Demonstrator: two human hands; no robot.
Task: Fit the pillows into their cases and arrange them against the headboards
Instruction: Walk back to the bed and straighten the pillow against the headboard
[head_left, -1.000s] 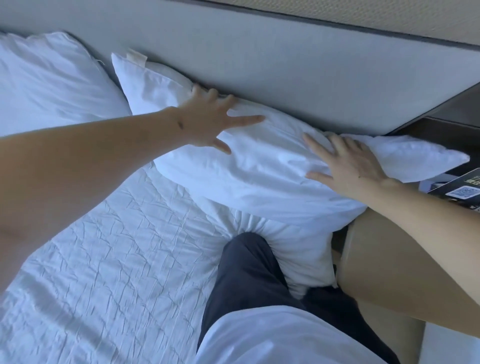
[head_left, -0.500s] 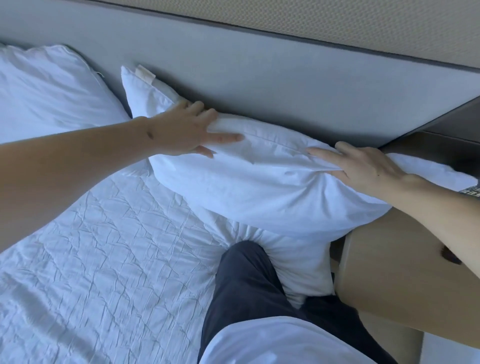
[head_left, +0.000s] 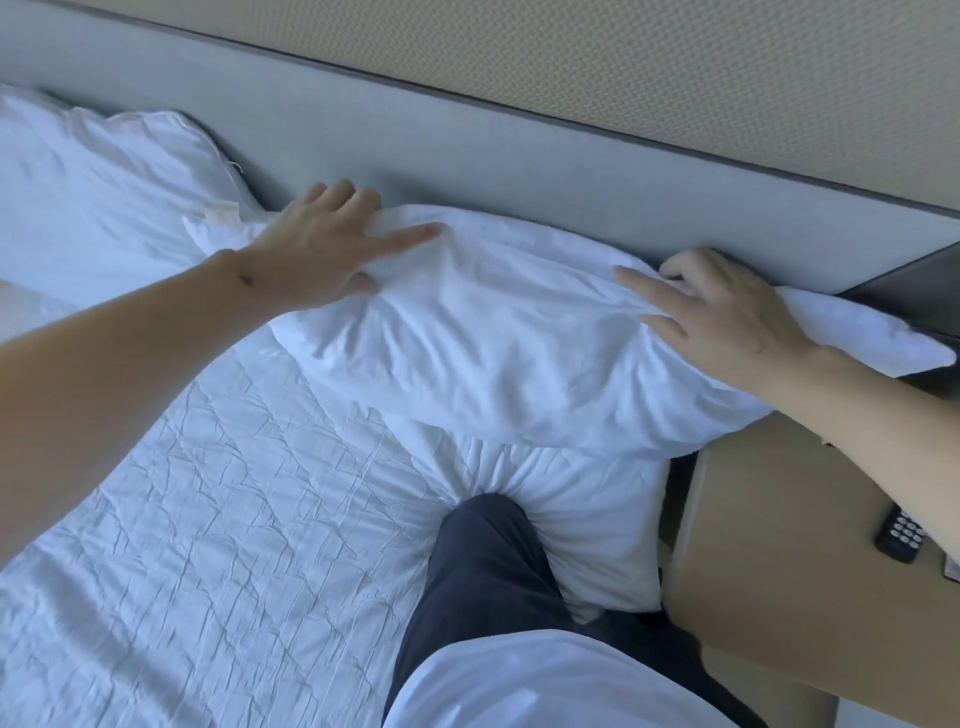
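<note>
Against the headboard (head_left: 519, 171), toward one o'clock, the cased pillow (head_left: 493, 332) is being settled, so the arranging step is judged to be in hand. It is pressed by the left hand (head_left: 322, 249) with straight fingers at its ten o'clock end and by the right hand (head_left: 727, 312), spread flat, at its three o'clock end; nothing is gripped. Next, a squaring push beside the second pillow (head_left: 104, 187) seems called for.

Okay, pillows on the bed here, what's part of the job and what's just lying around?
Part of the job:
near pillow, pressed by left hand and right hand
second pillow, at its left
headboard

Just lying about:
remote control on the bedside table
</note>
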